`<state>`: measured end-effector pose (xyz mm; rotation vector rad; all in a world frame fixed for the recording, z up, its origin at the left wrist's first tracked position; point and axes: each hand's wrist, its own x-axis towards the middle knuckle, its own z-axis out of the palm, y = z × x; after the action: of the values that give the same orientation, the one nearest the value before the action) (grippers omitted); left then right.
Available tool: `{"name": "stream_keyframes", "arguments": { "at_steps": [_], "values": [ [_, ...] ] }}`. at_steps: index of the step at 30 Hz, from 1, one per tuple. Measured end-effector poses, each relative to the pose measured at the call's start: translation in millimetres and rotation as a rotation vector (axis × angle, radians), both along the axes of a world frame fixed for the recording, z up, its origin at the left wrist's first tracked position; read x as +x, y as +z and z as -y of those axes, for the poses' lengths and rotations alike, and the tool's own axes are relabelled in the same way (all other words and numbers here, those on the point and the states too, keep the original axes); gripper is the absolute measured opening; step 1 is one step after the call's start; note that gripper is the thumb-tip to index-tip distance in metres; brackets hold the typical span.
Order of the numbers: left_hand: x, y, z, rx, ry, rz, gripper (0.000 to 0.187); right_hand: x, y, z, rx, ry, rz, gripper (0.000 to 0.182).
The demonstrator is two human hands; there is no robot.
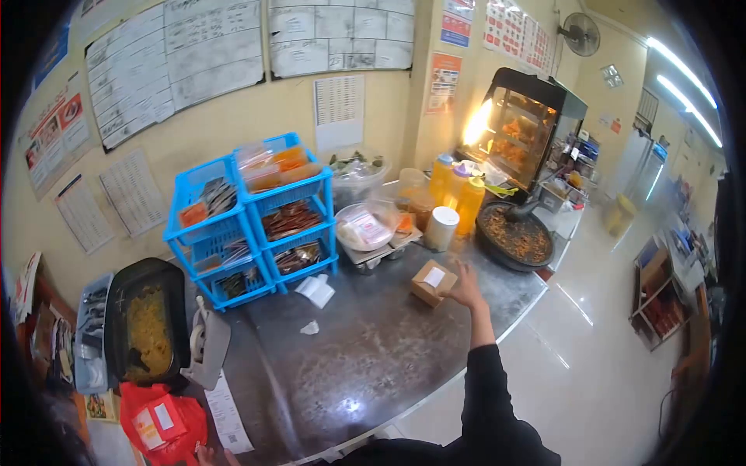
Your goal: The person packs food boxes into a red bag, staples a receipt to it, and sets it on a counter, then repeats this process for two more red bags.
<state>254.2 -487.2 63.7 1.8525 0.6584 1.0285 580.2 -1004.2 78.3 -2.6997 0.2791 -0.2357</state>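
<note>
Head view: I see my right hand [468, 284] stretched forward on a black-sleeved arm, fingers spread open, resting against the right side of a small brown cardboard box [432, 282]. The hand touches the box but has not closed around it. The box sits on the dark metal surface [365, 365], carries a white label on top, and lies just in front of a tray of wrapped packets [367, 229].

My left hand [208, 457] shows only as fingertips at the bottom edge, near a long paper receipt [228, 413] and a red bag [159, 423]; I cannot tell whether it is open or closed.

Left of the box stand 2 stacks of blue plastic baskets [249, 225] filled with sachets. A crumpled white scrap [310, 328] lies on the surface between them and my arm. Behind the box are a white cup [442, 227], yellow bottles [458, 194] and a round black pan [514, 235] of dark food. A black tray of yellow food [146, 322] sits far left.
</note>
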Motion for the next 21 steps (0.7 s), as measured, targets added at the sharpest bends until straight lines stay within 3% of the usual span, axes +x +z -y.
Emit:
{"name": "stream_keyframes", "arguments": {
  "at_steps": [3,6,9,10,12,14,17,18,19,21],
  "values": [
    [11,1,4,0.057,-0.003,0.017,0.039,47,-14,15,0.009,0.065,-0.215,0.126],
    [13,-6,1,0.091,0.009,-0.028,0.053,80,-48,20,-0.077,0.185,-0.325,0.125],
    [13,31,32,0.108,0.041,-0.04,0.05,73,-33,0,-0.214,0.305,-0.323,0.113],
    [8,27,30,0.154,0.068,-0.056,0.05,56,-35,-10,-0.202,0.468,-0.099,0.11],
    [-9,32,24,0.236,0.166,-0.142,0.046,40,-41,-39,0.007,0.619,-0.248,0.112],
    [-28,33,9,0.215,0.279,-0.138,0.043,23,-34,-93,0.437,0.88,-0.383,0.118],
    [-59,27,-29,0.124,0.497,-0.073,0.05,-15,14,-210,0.848,1.191,-0.576,0.114],
    [-66,21,-51,0.028,0.511,-0.005,0.052,-28,40,-254,0.778,1.342,-0.509,0.112],
    [-70,17,-75,0.02,0.537,-0.045,0.055,-47,62,-301,0.883,1.419,-0.533,0.109],
    [-71,13,-122,-0.007,0.572,-0.124,0.064,-73,81,-391,0.8,1.607,-0.375,0.107]
  ]
}}
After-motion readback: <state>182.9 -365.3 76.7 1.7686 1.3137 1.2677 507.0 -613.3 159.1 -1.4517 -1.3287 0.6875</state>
